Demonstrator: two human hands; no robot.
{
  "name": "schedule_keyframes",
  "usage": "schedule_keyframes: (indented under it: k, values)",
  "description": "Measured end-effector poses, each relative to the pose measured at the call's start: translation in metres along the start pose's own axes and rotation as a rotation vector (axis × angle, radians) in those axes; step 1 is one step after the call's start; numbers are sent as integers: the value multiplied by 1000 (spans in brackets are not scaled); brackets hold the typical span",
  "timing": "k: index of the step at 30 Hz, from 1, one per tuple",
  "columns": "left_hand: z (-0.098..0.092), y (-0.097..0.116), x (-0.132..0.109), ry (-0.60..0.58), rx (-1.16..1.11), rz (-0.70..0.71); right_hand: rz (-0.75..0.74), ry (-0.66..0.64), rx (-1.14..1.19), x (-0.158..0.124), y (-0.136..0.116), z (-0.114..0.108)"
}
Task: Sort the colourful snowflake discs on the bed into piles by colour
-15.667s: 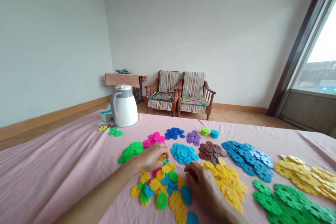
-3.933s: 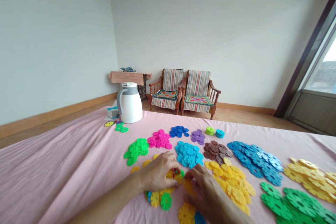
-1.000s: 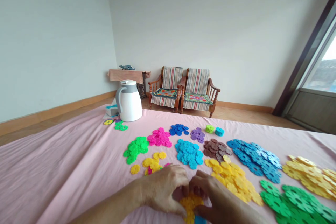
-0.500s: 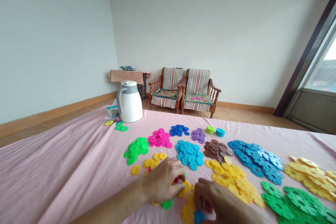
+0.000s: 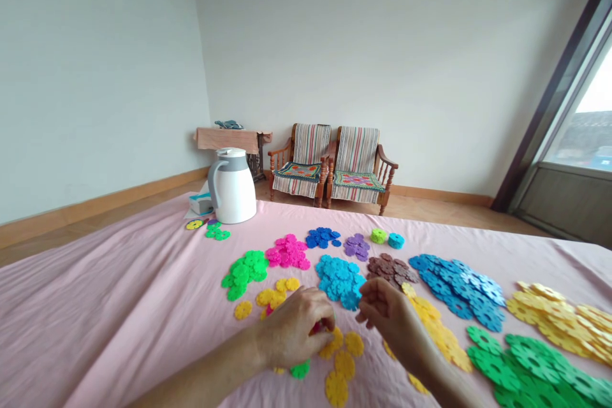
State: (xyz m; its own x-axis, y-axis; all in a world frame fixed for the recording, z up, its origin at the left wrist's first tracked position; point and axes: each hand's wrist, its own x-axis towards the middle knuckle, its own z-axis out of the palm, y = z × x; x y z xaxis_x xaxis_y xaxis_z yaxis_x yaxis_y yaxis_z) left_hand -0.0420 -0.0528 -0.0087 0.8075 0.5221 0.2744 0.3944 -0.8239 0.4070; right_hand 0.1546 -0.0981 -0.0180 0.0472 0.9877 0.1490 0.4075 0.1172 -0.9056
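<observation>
My left hand (image 5: 299, 325) is closed above the cloth, low in the middle of the view. Between its curled fingers shows a bit of a pinkish-red flower-shaped disc, mostly hidden. Several yellow discs (image 5: 344, 364) lie just right of it, and a green disc (image 5: 300, 369) is below the wrist. At the right edge of the light blue disc pile (image 5: 340, 277) is my right hand (image 5: 387, 312), its fingers loosely bent and apart. I see no disc held in it. Its forearm partly covers the larger yellow pile (image 5: 437, 331).
Sorted disc piles spread over the pink cloth (image 5: 119, 306): bright green (image 5: 246, 273), pink (image 5: 288, 252), dark blue (image 5: 321, 238), purple (image 5: 356, 246), brown (image 5: 389, 269), larger blue (image 5: 459, 287), pale yellow (image 5: 549, 309), green (image 5: 540, 370). A white jug (image 5: 234, 188) stands behind.
My right hand has moved up and away from me, to the light blue pile. A blue disc beside it near the front is gone from there. My left hand has barely moved.
</observation>
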Motion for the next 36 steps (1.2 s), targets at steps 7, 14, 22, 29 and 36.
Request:
schedule_keyframes:
  k: [7, 14, 22, 29, 36]
  values:
    - [-2, -1, -1, -3, -8, 9, -69, -92, -374, -7, 2, -2]
    - [0, -2, 0, 23, 8, -9, -89, -241, -480, -20, -10, -2]
    - [0, -4, -1, 97, 41, -44, -128, -168, -498, -15, -9, -1]
    - [4, -15, 1, 150, 68, -107, -80, 202, -717, 2, 5, -55]
    - [3, -14, 1, 150, 65, -108, -133, 17, -530, -8, -17, -31]
